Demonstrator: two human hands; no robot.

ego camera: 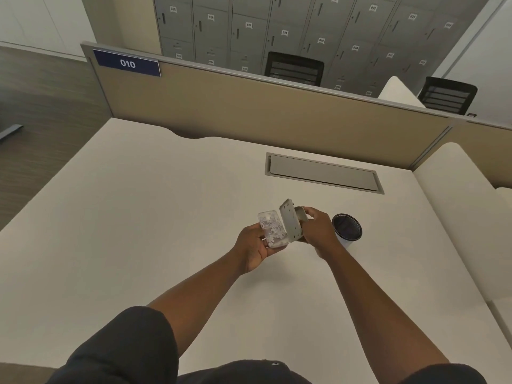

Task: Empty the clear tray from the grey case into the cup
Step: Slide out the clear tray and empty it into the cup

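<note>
My left hand (253,246) holds a clear tray (273,230) filled with several small white pieces, tilted on its side above the desk. My right hand (318,231) grips the grey case (291,221), which stands open with its lid up, right beside the tray. The case and tray touch along one edge. A cup (347,227) with a dark inside and a white outer wall stands upright on the desk just right of my right hand; its mouth is unobstructed.
The white desk (166,217) spreads around both hands. A grey cable-slot cover (322,173) is set into the desk behind the cup. A beige partition (249,106) closes the far edge, and a raised white divider (457,203) borders the right side.
</note>
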